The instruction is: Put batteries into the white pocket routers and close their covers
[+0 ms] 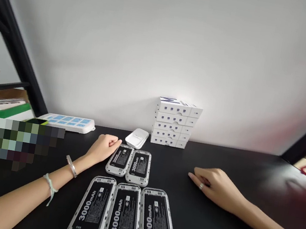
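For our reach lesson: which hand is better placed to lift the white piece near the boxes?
Probably the left hand: it is near the white piece; the right hand lies farther away.

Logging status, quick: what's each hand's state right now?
Left hand: loosely closed beside a battery-fitted device; whether it grips anything, cannot tell.
Right hand: loosely closed at the black table, nothing visibly held.

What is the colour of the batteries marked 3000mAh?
The batteries are black with whitish lettering, best seen in the head view.

Open black tabletop (172, 172) between battery-fitted devices (123, 219) and right hand (215, 185), stacked boxes (172, 127) blocking the back, left hand (103, 147) crowding the devices' far-left corner
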`<act>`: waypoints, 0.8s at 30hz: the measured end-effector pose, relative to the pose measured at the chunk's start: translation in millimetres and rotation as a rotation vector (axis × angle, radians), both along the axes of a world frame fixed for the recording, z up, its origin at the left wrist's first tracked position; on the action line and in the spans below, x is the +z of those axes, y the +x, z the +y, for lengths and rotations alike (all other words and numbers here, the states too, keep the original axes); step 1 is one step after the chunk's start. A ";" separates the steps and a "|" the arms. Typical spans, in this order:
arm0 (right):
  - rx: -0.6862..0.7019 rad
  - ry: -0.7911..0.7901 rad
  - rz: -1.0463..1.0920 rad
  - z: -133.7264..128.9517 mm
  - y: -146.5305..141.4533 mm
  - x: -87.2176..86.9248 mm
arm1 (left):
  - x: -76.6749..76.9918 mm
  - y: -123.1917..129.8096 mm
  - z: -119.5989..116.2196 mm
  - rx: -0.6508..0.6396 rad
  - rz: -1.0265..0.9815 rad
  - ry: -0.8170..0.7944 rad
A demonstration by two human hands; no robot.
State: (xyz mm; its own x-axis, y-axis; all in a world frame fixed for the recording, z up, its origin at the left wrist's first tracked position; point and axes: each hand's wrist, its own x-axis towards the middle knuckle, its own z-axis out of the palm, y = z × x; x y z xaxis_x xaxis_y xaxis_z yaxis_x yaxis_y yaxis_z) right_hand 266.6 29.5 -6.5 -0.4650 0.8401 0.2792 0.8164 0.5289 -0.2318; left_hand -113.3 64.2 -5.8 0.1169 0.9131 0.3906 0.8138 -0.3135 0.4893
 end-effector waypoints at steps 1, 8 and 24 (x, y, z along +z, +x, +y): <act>-0.028 -0.035 0.041 -4.0 -2.3 3.3 | 0.1 0.1 -0.5 -0.013 0.008 0.007; 0.246 -0.363 0.390 -51.5 -41.4 22.4 | 0.2 0.2 -1.6 -0.029 -0.014 -0.013; 0.191 -0.371 0.413 -10.5 -80.5 11.6 | 9.6 4.2 -0.4 -0.133 -0.365 -0.085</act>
State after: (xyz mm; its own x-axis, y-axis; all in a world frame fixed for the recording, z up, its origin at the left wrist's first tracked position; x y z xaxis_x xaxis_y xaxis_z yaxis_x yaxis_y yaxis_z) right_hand 186.0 19.1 5.1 -0.5333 0.8281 0.1725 0.5173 0.4807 -0.7081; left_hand -109.1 63.8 3.9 0.1037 0.9303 0.3519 0.5371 -0.3501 0.7674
